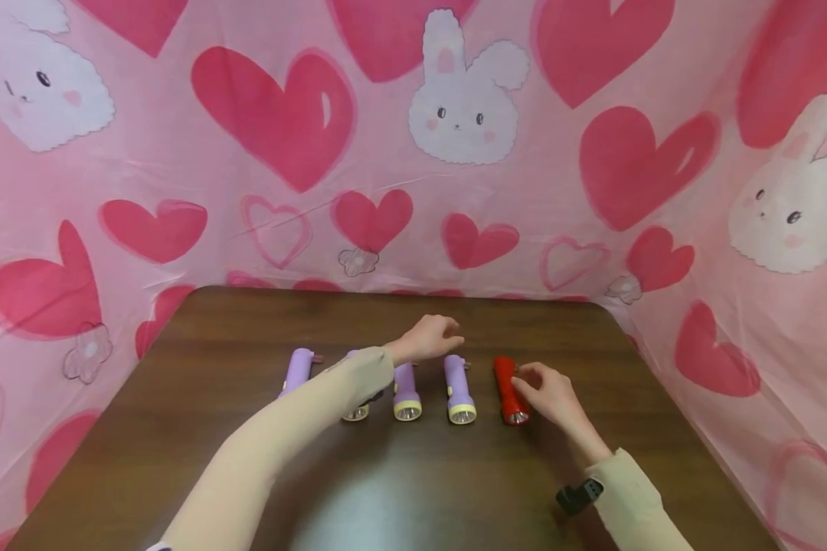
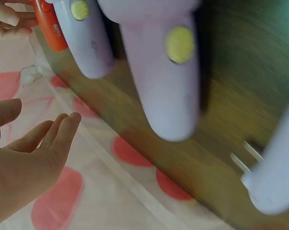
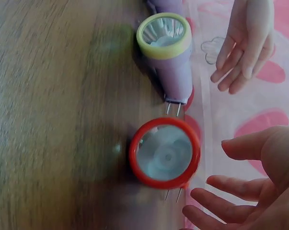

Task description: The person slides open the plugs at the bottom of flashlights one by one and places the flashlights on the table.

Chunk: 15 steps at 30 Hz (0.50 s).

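Several purple flashlights with pale yellow rims lie in a row on the table, and a red flashlight [image 1: 506,389] ends the row at the right. Above the far ends of the purple ones hovers my left hand [image 1: 427,338], holding nothing, nearest the rightmost purple flashlight [image 1: 459,386]. My right hand [image 1: 550,392] is just right of the red flashlight; in the right wrist view its spread fingers [image 3: 221,208] appear apart from the red rim [image 3: 164,184]. Yellow buttons show on the purple bodies in the left wrist view. My left sleeve partly hides the two leftmost flashlights.
The brown wooden table [image 1: 386,490] meets a pink heart-and-rabbit cloth [image 1: 282,229] at its back and sides. Metal prongs [image 3: 173,109] stick out from a purple flashlight's end. A black device [image 1: 579,496] sits on my right wrist.
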Available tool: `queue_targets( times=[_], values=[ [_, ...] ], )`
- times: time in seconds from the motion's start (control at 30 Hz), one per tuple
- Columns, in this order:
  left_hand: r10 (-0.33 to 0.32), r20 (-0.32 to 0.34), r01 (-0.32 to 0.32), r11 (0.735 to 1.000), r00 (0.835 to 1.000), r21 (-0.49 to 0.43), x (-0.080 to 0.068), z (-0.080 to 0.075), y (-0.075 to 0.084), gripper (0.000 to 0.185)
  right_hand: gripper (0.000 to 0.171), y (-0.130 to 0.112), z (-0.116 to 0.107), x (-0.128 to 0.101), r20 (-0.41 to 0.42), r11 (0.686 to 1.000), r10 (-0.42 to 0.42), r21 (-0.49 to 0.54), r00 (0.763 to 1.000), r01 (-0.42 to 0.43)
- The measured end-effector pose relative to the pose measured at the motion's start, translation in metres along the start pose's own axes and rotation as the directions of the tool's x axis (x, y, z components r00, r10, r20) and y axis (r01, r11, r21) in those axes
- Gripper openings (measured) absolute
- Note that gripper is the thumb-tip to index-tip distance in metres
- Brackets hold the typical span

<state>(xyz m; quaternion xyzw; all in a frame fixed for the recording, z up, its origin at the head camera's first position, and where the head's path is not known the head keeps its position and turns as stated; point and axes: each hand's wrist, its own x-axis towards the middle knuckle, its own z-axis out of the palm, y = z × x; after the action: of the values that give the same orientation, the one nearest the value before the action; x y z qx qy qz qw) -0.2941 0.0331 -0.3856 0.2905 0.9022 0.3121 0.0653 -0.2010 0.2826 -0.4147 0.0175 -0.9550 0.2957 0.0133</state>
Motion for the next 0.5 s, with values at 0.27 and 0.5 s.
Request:
queue_targets(
  times=[0.27, 0.5],
  values=[
    [0.059, -0.071, -0.052, 0.994, 0.996, 0.095, -0.025, -0.019, -0.016, 0.037, 0.035, -0.006, 0.001, 0.0, -0.022, 0.999, -0.044, 0.009, 0.999, 0.045],
    [0.055, -0.089, -0.038, 0.982, 0.994, 0.187, -0.058, -0.033, -0.038, 0.039, 0.039, -0.01, 0.005, 0.0, -0.054, 0.986, -0.162, -0.039, 0.985, 0.16]
  ],
)
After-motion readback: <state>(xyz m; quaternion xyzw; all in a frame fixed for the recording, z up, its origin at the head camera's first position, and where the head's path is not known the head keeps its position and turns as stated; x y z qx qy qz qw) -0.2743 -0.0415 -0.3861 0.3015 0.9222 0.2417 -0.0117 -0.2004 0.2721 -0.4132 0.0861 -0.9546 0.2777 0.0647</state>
